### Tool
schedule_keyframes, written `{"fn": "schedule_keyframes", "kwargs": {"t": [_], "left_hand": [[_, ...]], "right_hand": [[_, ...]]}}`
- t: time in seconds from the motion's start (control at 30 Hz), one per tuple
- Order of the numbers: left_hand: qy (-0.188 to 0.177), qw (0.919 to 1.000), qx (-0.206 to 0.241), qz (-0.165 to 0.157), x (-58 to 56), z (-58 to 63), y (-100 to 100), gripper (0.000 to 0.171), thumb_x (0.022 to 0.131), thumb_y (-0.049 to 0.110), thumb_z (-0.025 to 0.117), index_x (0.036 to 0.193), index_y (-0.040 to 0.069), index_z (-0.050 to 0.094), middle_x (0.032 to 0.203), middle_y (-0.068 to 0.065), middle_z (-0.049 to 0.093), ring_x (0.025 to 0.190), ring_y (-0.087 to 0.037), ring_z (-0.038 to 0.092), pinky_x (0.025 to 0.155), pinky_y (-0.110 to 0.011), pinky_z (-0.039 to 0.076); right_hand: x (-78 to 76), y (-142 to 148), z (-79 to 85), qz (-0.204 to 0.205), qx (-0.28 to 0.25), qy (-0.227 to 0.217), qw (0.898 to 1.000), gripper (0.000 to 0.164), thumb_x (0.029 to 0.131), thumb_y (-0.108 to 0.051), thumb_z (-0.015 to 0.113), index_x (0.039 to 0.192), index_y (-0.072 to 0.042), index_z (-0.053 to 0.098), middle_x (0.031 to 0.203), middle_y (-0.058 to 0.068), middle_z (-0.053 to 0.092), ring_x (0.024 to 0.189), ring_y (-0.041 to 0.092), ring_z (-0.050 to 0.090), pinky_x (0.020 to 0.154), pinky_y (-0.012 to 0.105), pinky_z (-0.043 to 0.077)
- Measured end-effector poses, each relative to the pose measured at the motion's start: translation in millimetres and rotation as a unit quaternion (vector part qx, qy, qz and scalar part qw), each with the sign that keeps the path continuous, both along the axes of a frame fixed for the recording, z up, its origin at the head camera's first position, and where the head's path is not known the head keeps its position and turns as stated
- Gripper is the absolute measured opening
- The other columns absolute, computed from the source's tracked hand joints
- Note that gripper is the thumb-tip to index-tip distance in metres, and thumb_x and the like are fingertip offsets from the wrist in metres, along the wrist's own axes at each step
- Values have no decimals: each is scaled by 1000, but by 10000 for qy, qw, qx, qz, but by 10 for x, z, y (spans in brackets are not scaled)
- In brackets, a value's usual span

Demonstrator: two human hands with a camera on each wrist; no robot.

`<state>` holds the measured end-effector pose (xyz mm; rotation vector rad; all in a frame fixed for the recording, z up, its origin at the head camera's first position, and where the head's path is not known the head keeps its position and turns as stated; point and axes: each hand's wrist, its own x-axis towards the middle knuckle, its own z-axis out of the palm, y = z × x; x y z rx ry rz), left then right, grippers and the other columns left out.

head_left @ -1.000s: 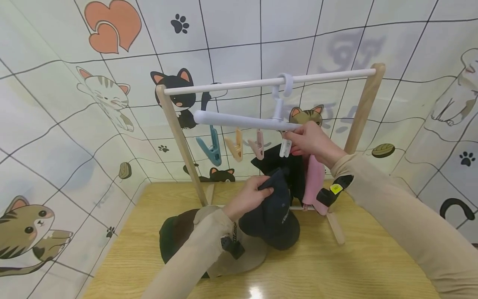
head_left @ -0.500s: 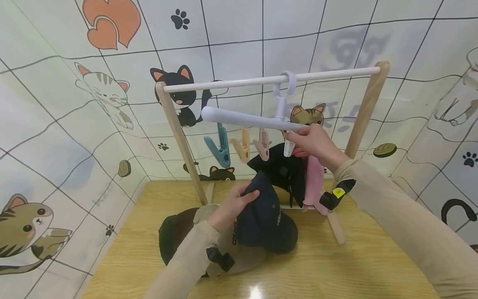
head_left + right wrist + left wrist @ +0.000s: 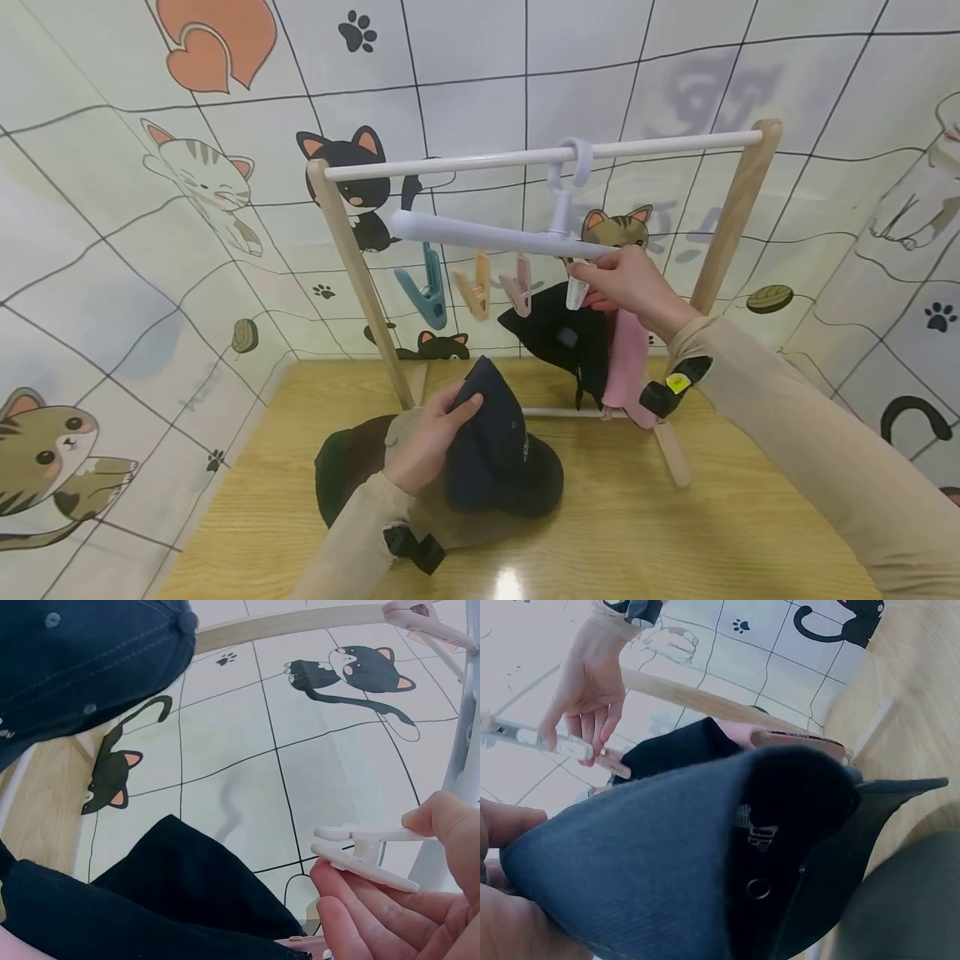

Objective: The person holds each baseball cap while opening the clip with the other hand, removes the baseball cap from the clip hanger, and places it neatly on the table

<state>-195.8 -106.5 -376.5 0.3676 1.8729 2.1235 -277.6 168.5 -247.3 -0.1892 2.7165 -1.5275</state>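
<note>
My left hand (image 3: 429, 437) pinches a navy baseball cap (image 3: 491, 450) by the top of its crown; lettering marks its front. The left wrist view shows the cap's dark inside (image 3: 769, 847). My right hand (image 3: 633, 287) holds a white clothes peg (image 3: 577, 286) between thumb and fingers, under a lilac hanger (image 3: 480, 233). In the right wrist view the peg's tips (image 3: 321, 841) are close together, with nothing visible between them. Blue (image 3: 426, 287), yellow (image 3: 474, 287) and pink (image 3: 517, 286) pegs hang along the same hanger.
The hanger hooks over the white bar (image 3: 450, 167) of a wooden-legged rack. Black cloth (image 3: 562, 333) and pink cloth (image 3: 626, 362) hang beyond my right hand. A beige cap (image 3: 450, 529) and a green-brown cap (image 3: 352, 462) lie on the wooden table (image 3: 637, 533).
My left hand has drawn the navy cap left and slightly down, away from the white peg. My right hand stays at the peg, and the hanger has shifted only slightly.
</note>
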Motion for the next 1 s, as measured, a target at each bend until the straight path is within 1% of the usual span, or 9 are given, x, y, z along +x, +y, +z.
{"fn": "schedule_keyframes", "kwargs": {"t": [0.13, 0.23, 0.33, 0.4, 0.5, 0.6, 0.77, 0.87, 1.0], "left_hand": [[27, 9999, -17, 154, 62, -93, -124, 36, 101, 17, 52, 127, -8, 53, 113, -13, 62, 102, -22, 61, 87, -36, 48], [219, 9995, -177, 148, 107, -168, -228, 33, 99, 14, 54, 124, -8, 55, 111, -14, 63, 102, -22, 61, 87, -35, 48], [510, 9971, -556, -72, 151, -217, -335, 29, 98, 9, 55, 121, -8, 58, 111, -16, 63, 103, -24, 59, 90, -35, 46], [668, 9925, -997, -235, 185, -225, -406, 30, 98, 9, 55, 125, -4, 57, 116, -16, 61, 108, -25, 58, 91, -36, 45], [687, 9842, -1571, -433, 223, -211, -490, 36, 98, 11, 56, 132, 1, 53, 126, -14, 58, 118, -27, 54, 96, -39, 43], [539, 9782, -1957, -441, 244, -213, -564, 46, 97, 14, 57, 140, 2, 44, 136, -16, 51, 126, -31, 47, 99, -45, 41], [437, 9788, -1973, -327, 265, -287, -650, 58, 96, 12, 59, 146, -2, 33, 147, -22, 37, 135, -36, 34, 103, -51, 34], [485, 9796, -1882, -509, 289, -343, -682, 53, 97, 9, 58, 144, -1, 38, 144, -19, 41, 132, -34, 39, 101, -46, 38], [404, 9799, -1730, -908, 320, -380, -712, 43, 97, 6, 55, 137, -5, 44, 129, -18, 55, 112, -30, 58, 88, -35, 48]], "right_hand": [[-3, -17, 7, 18, 6, 0, 10000, 50, 93, -35, 61, 114, 10, 63, 120, 24, 57, 76, 12, 67, 74, 33, 55], [-7, -33, 11, 40, 3, -13, 10000, 50, 94, -35, 61, 115, 10, 63, 120, 24, 57, 75, 12, 67, 74, 33, 55], [-9, -43, 16, 45, 46, -19, 10000, 50, 94, -35, 61, 114, 10, 64, 120, 24, 57, 76, 12, 67, 75, 34, 55], [-12, -44, 21, 36, 65, -19, 10000, 50, 94, -36, 61, 115, 10, 64, 121, 24, 57, 77, 13, 67, 76, 35, 55], [-7, -39, 27, -15, 120, -6, 9999, 51, 94, -36, 61, 116, 10, 63, 120, 23, 57, 78, 15, 67, 76, 34, 55], [-3, -33, 31, -33, 144, -17, 9999, 52, 94, -36, 61, 117, 10, 61, 119, 23, 57, 79, 15, 67, 75, 31, 55], [1, -37, 23, 4, 156, -34, 9999, 52, 94, -38, 61, 118, 9, 62, 119, 23, 57, 78, 14, 67, 73, 29, 55], [9, -37, 2, -10, 216, 39, 9998, 53, 93, -40, 61, 116, 7, 64, 112, 22, 62, 79, 17, 68, 73, 31, 55], [26, -16, -50, 41, 626, 393, 9973, 51, 94, -44, 57, 107, 4, 67, 93, 17, 70, 80, 24, 69, 71, 36, 55]]}}
